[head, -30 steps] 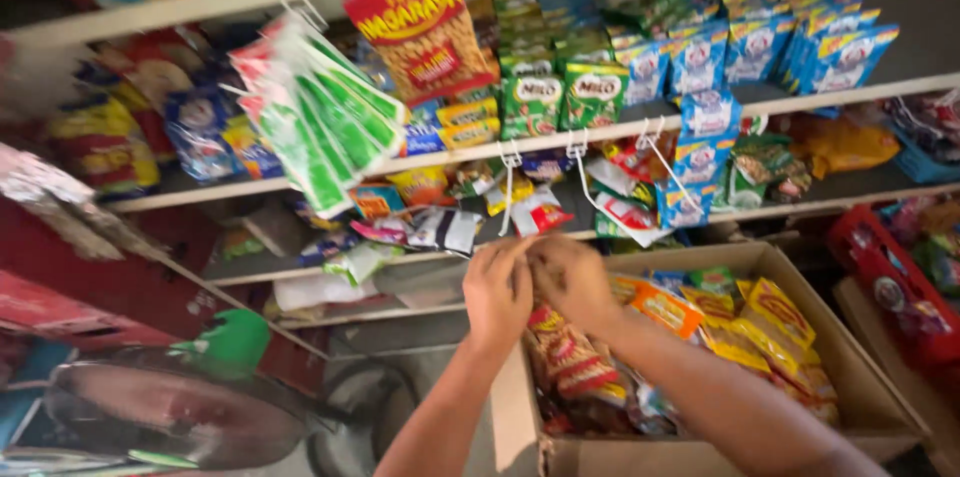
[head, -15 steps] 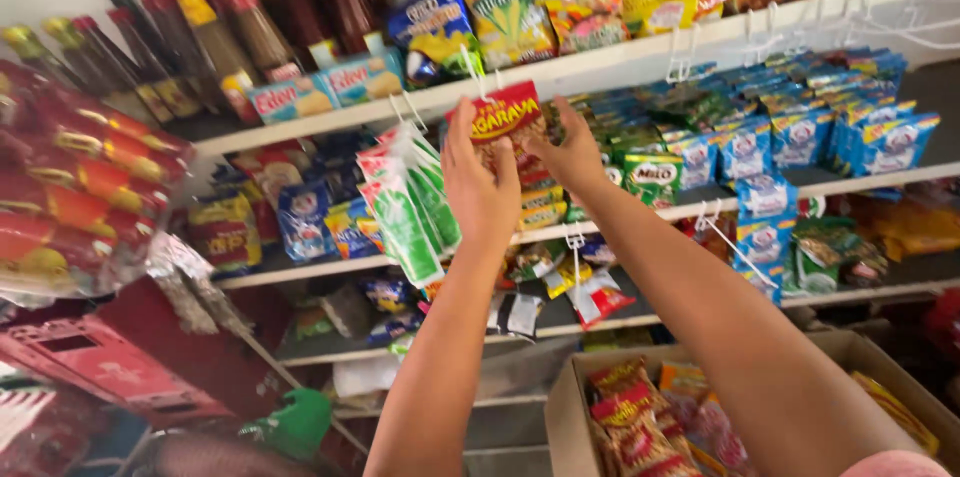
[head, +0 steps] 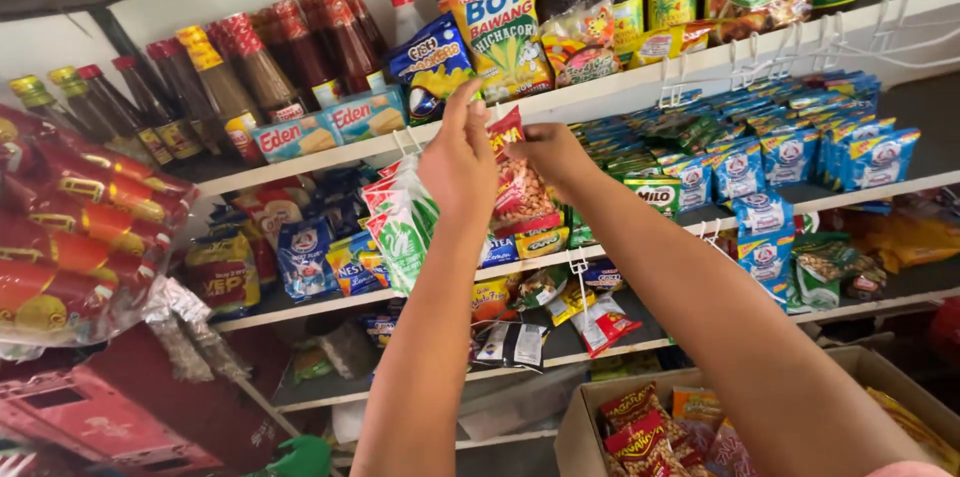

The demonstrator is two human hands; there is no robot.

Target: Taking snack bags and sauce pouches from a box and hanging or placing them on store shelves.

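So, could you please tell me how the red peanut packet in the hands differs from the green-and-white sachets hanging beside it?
The red peanut packet is red with a clear window showing nuts; the green-and-white sachets are opaque. The packet is a single piece in the grip of the left hand and right hand; the sachets hang untouched as a fanned bunch. Both dangle below the same top shelf edge.

Two hands point(head: 458, 162), one cardboard box point(head: 585, 417)

Peanut packet point(head: 517, 182) hangs between both hands, above the cardboard box point(head: 590, 412).
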